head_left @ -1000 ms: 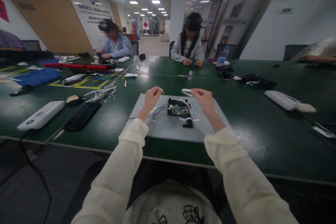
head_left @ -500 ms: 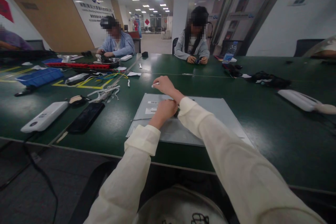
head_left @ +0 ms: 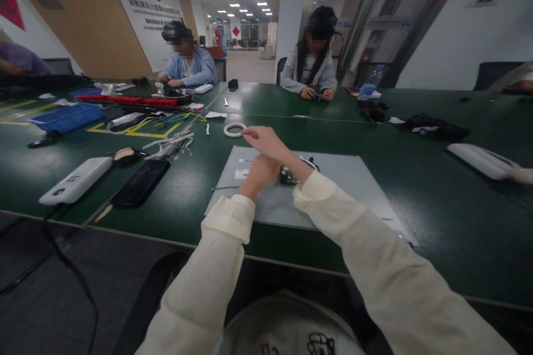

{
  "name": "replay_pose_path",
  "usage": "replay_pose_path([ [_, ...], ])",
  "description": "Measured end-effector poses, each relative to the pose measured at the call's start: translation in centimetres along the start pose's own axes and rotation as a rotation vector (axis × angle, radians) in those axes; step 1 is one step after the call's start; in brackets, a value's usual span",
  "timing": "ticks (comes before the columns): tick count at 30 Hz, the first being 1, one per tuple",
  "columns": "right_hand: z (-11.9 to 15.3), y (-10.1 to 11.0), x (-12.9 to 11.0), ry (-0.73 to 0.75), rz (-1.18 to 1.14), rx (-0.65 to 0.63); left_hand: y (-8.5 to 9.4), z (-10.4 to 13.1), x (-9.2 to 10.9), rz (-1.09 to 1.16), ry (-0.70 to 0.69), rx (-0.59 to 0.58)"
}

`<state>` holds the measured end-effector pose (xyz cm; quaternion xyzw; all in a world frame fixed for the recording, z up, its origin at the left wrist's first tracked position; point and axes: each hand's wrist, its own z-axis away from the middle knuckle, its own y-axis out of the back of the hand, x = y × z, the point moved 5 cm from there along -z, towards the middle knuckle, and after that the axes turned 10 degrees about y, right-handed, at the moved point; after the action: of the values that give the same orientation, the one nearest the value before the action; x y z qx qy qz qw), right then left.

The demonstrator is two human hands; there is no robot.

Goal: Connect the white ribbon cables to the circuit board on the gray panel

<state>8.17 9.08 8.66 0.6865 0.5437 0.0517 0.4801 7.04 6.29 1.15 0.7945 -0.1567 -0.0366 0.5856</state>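
Observation:
My right hand (head_left: 267, 142) reaches over the far left corner of a grey board (head_left: 333, 199), its fingers loosely extended and holding nothing I can see. Close by its fingertips, a white tape roll (head_left: 227, 130) lies flat on the green table. My left hand (head_left: 265, 170) is just below, partly covered by my right hand, so its fingers are hidden. A small dark circuit board (head_left: 287, 176) with black parts sits on the grey board, right beside my left hand. White labels (head_left: 242, 173) and a thin grey strip (head_left: 226, 187) show at the grey board's left side.
To the left are a black phone (head_left: 140, 183), a white power bank (head_left: 76, 180), white strips (head_left: 170, 146), wires and a blue tray (head_left: 69, 117). Two people sit across the table. A bottle (head_left: 370, 84) and a white device (head_left: 474, 160) are to the right.
The white tape roll now lies on the table, where my right hand pinched something white before. My right forearm has shifted, uncovering the circuit board. My left hand is further under the right.

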Motion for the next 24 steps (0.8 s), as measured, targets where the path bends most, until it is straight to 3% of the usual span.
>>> replay_pose_path([
  [4,6.5,3.4,1.2,-0.185,-0.192,0.150,1.3,0.3,0.3,0.209,-0.047,0.042],
  [9,12.6,4.3,3.3,-0.356,-0.520,0.321,2.6,0.7,1.0,0.540,-0.124,0.014],
  [16,14.3,3.3,3.2,-0.504,-0.813,0.358,2.6,0.9,1.3,0.827,-0.094,-0.119],
  [24,14.7,4.0,3.1,-0.525,-0.761,0.362,2.9,1.5,2.1,1.019,-0.088,-0.248],
])
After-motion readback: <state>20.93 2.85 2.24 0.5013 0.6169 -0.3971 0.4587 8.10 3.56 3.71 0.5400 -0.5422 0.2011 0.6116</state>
